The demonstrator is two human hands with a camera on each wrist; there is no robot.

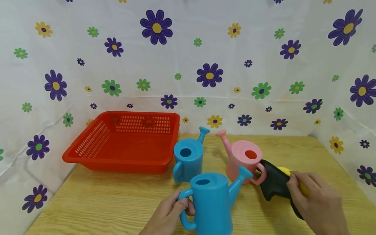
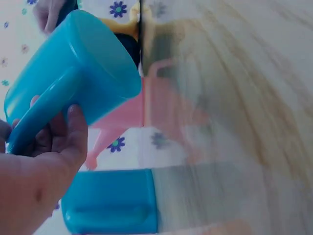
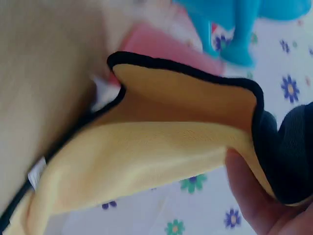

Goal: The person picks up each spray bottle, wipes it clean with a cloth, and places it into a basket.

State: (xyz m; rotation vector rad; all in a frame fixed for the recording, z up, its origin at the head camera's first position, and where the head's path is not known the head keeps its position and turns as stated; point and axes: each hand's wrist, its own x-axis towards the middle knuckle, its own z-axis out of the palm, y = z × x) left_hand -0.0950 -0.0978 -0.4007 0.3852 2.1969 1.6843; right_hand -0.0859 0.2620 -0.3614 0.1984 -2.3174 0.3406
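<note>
My left hand point(image 1: 168, 213) grips the handle of a blue watering can point(image 1: 212, 204) at the front, its spout pointing right. In the left wrist view this can point(image 2: 58, 63) is tilted, with its base showing. Behind it stand a second blue watering can point(image 1: 189, 161) and a pink watering can point(image 1: 239, 163). At the right, my right hand point(image 1: 320, 199) pinches a soft piece of fabric point(image 1: 276, 181), black outside and yellow inside. The right wrist view shows the fabric's yellow inner side point(image 3: 146, 166) with black edging, hanging open, and a small white label.
A red plastic basket point(image 1: 126, 165) with slotted walls stands at the back left, close beside the second blue can. Under everything is a wood-grain table point(image 1: 117, 202). A white cloth point(image 1: 182, 49) printed with flowers hangs behind the table and along its sides.
</note>
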